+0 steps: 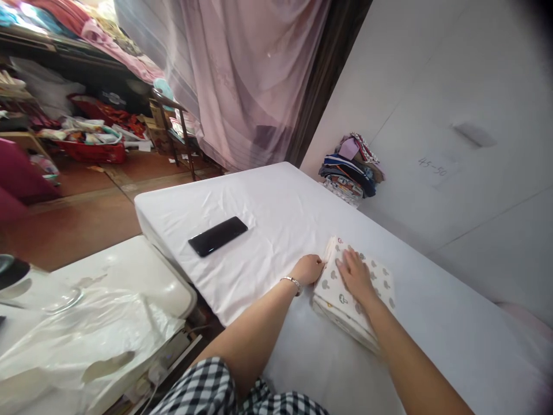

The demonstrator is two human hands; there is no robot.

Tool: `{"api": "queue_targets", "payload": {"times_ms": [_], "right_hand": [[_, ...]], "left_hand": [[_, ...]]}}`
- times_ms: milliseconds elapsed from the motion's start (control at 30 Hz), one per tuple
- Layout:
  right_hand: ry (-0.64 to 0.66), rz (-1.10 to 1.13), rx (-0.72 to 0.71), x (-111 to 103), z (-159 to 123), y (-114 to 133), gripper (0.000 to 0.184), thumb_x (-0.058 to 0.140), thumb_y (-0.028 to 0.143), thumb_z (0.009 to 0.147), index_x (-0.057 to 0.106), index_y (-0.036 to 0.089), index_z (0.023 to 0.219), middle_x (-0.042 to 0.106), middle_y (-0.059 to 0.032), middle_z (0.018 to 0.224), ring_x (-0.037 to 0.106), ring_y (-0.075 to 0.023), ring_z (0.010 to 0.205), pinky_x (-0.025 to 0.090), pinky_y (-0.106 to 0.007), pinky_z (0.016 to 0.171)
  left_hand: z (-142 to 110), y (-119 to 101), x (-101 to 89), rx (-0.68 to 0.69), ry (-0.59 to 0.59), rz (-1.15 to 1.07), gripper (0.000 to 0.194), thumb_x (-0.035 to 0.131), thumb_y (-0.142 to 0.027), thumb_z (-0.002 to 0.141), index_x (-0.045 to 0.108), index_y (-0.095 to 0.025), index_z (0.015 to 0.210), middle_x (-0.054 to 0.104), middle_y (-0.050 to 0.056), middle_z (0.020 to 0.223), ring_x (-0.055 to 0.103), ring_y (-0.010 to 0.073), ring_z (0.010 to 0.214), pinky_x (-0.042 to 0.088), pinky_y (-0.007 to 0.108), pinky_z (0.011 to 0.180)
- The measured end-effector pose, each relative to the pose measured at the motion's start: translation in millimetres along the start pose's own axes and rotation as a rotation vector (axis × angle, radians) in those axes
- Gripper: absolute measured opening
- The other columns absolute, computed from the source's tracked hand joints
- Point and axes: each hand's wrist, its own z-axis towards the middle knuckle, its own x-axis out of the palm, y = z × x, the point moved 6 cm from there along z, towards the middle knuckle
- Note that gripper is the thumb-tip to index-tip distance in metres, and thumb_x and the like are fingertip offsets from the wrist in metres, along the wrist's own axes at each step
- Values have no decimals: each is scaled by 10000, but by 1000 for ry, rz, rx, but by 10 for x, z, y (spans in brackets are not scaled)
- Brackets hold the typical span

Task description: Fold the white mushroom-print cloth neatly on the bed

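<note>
Your folded cloth (380,274) lies under your right hand (356,274) on the white-covered tabletop (268,190).
It sits toward the right, wall-side edge, a thick, soft, squarish stack, pale with grey mushroom-like prints, its layers showing along the sides; your right fingers lie flat and slightly spread on top, while your left hand (307,269) has its fingers curled at the stack's left side, and you cannot tell whether they pinch a layer; your smooth, glossy black phone (218,236) rests near the left edge; clothes (351,167) pile up by the wall near the far right corner; beyond the far left corner, on the floor (82,216), a red basket (93,152) holds crumpled, mixed fabrics (93,132).
</note>
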Motion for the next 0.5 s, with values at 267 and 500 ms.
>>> {"api": "queue_targets", "payload": {"times_ms": [267, 500], "right_hand": [[17, -16, -33, 142, -53, 49, 588, 173, 483, 923, 312, 185, 1410, 190, -70, 1519, 133, -212, 1396, 142, -455, 1101], [14, -17, -32, 136, -54, 55, 582, 183, 484, 923, 318, 191, 1407, 201, -72, 1515, 147, -215, 1392, 146, -458, 1097]], "left_hand": [[2, -40, 3, 67, -96, 61, 299, 472, -435, 835, 658, -240, 964, 678, 36, 999, 616, 186, 918, 449, 256, 793], [10, -55, 16, 24, -25, 116, 272, 504, -412, 787, 681, -214, 847, 694, 62, 922, 633, 206, 857, 468, 265, 724]]}}
